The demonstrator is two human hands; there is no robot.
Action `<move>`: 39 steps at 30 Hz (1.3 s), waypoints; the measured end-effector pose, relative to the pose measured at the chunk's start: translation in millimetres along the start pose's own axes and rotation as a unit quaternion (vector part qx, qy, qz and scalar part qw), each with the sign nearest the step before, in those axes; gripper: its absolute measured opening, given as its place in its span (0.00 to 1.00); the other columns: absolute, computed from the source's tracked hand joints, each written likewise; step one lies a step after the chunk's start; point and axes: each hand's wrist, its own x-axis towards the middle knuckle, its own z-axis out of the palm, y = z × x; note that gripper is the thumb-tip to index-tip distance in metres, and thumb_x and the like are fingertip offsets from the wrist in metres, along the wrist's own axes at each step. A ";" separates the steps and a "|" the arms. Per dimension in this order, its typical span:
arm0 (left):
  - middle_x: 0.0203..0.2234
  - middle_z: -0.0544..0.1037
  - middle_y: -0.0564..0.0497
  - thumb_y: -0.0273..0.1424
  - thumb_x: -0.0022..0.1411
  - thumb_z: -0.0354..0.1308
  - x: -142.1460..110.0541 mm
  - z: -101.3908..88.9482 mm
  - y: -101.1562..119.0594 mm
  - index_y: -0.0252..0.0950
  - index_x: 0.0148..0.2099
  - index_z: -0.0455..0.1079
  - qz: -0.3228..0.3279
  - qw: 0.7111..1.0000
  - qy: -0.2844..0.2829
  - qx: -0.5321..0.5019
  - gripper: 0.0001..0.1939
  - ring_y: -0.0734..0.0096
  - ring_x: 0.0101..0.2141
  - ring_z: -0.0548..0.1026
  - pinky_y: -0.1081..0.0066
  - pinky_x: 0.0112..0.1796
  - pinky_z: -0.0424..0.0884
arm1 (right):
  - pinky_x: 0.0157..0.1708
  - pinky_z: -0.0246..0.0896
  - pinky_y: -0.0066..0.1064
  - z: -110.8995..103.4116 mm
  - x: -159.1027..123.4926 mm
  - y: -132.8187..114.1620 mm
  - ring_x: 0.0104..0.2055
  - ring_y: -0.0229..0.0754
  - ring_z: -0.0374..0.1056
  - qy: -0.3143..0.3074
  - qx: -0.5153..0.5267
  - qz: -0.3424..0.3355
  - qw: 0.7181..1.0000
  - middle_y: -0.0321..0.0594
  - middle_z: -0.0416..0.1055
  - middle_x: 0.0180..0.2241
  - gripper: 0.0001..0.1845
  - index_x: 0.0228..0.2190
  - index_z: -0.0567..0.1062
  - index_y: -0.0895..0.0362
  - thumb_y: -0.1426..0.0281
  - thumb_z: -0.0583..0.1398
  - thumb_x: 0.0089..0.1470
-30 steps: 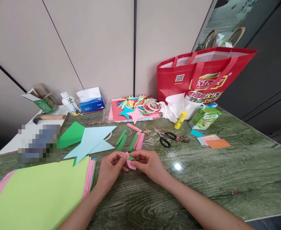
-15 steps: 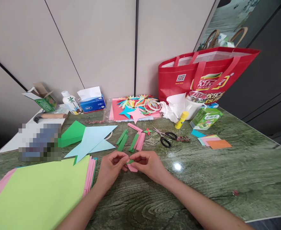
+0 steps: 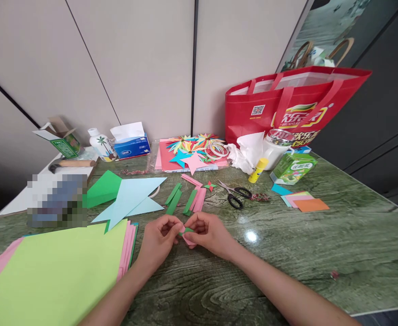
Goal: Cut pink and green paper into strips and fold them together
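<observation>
Between my two hands is a small folded piece of pink and green paper [image 3: 188,241], partly hidden by my fingers. My left hand [image 3: 161,235] pinches its left side with thumb and forefinger. On its right side the thumb and fingers of my right hand [image 3: 209,233] are closed. Just beyond lie folded green paper strips [image 3: 174,199] and folded pink strips [image 3: 199,199]. A small red and green paper star [image 3: 210,186] rests next to black-handled scissors [image 3: 235,194].
Left of my arms spreads a stack of coloured paper [image 3: 59,271], with light blue paper [image 3: 134,194] behind it. At the back stand a tissue box [image 3: 131,147], a bottle [image 3: 102,146], a glue stick [image 3: 258,170], a green carton [image 3: 294,168] and a red bag [image 3: 246,113]. Paper cards [image 3: 312,205] lie right.
My fingers have shifted on the pink and green paper, which has turned slightly; its upper pink flap shows less than a second ago. Both hands keep their pinch. The camera view drifts slightly.
</observation>
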 end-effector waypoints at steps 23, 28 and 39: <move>0.11 0.71 0.54 0.35 0.49 0.58 0.2 3.5 4.3 0.32 0.25 0.65 -0.082 0.993 -0.023 -0.083 0.11 0.74 0.13 0.68 0.75 0.16 0.65 | 0.18 0.51 0.22 2.5 -2.8 1.8 0.18 0.32 0.58 0.077 -0.143 -0.049 0.986 0.29 0.65 0.16 0.10 0.28 0.73 0.58 0.72 0.62 0.38; 0.11 0.69 0.56 0.35 0.51 0.55 -1.2 4.2 1.7 0.34 0.25 0.64 -0.039 0.998 -0.033 -0.024 0.10 0.77 0.13 0.66 0.77 0.16 0.63 | 0.17 0.53 0.22 -1.2 -0.4 5.0 0.18 0.33 0.63 0.020 -0.070 0.004 0.997 0.30 0.66 0.17 0.09 0.27 0.70 0.59 0.73 0.61 0.38; 0.14 0.72 0.54 0.37 0.53 0.53 -1.4 6.0 4.7 0.35 0.27 0.60 -0.033 0.998 -0.032 -0.048 0.11 0.74 0.13 0.69 0.74 0.17 0.65 | 0.22 0.63 0.23 -2.1 -0.2 -1.8 0.21 0.33 0.67 0.014 -0.038 -0.050 0.998 0.28 0.66 0.19 0.11 0.31 0.68 0.57 0.73 0.60 0.40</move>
